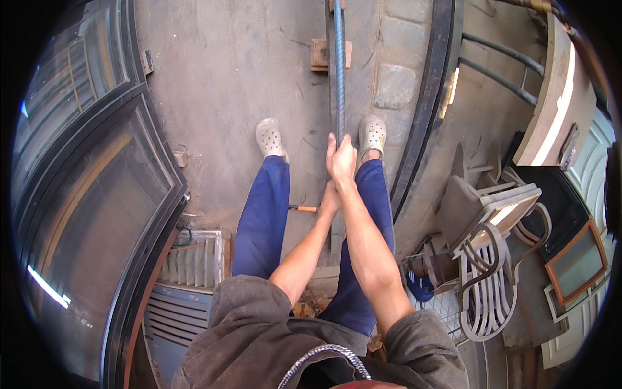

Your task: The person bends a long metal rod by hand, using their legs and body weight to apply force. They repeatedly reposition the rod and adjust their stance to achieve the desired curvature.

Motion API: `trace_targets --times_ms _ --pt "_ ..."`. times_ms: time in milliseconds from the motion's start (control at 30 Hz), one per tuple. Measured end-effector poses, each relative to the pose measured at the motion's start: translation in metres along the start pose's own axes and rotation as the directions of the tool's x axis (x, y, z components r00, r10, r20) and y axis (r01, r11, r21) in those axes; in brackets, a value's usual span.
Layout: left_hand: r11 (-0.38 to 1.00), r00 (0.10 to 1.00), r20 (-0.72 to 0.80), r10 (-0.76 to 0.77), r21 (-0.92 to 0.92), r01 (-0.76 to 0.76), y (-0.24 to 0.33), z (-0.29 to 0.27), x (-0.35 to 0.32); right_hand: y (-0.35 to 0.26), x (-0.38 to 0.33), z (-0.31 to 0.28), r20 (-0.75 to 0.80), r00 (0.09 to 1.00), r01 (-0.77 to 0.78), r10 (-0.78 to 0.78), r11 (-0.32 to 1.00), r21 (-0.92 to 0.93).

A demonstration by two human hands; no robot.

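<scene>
A long blue-grey bar with slanting marks along it runs from my hands away to the top edge. My right hand is closed round its near part, thumb on the left side. Just behind it, my left hand is closed at the bar's near end, its fingers mostly hidden by the right wrist. Under the bar lies a dark flat metal length, crossing a wooden block. Left of my left wrist, an orange-handled tool rests on the floor.
Dark framed glass panels stand at my left, above a louvred unit. Long dark beams lie to the right. Beyond them are stacked chairs, a wood-framed panel and a pale board. My feet straddle the bar.
</scene>
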State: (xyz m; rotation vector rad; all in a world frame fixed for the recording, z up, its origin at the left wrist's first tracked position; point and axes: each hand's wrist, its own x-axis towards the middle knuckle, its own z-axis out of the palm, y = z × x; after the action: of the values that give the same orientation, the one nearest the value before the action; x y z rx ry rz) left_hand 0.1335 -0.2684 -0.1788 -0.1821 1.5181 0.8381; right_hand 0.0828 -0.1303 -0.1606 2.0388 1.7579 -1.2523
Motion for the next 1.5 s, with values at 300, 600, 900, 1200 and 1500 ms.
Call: trace_targets --times_ms 300,600,900,1200,1500 --pt "0.998 0.997 0.069 -0.016 -0.064 0.021 0.028 -0.002 -0.02 0.017 -0.009 0.005 -0.05 0.999 0.01 -0.01 1.0 0.014" --pt "0.951 0.955 -0.106 0.276 0.17 -0.256 -0.004 0.05 -0.002 0.037 0.01 -0.024 0.004 0.997 0.074 -0.074 0.997 -0.038" --pt "0.863 0.9 -0.201 0.386 0.424 -0.275 -0.015 0.009 0.001 0.055 -0.045 -0.001 0.057 0.993 0.116 -0.106 0.967 -0.226" --pt "0.814 0.884 -0.211 0.418 0.519 -0.261 -0.014 0.013 0.009 0.056 -0.009 0.013 0.111 0.993 0.05 -0.033 0.986 -0.161" --pt "0.84 0.825 -0.395 0.405 0.518 -0.164 -0.03 0.015 0.012 0.056 -0.003 0.015 0.226 0.974 0.035 -0.01 0.994 -0.104"
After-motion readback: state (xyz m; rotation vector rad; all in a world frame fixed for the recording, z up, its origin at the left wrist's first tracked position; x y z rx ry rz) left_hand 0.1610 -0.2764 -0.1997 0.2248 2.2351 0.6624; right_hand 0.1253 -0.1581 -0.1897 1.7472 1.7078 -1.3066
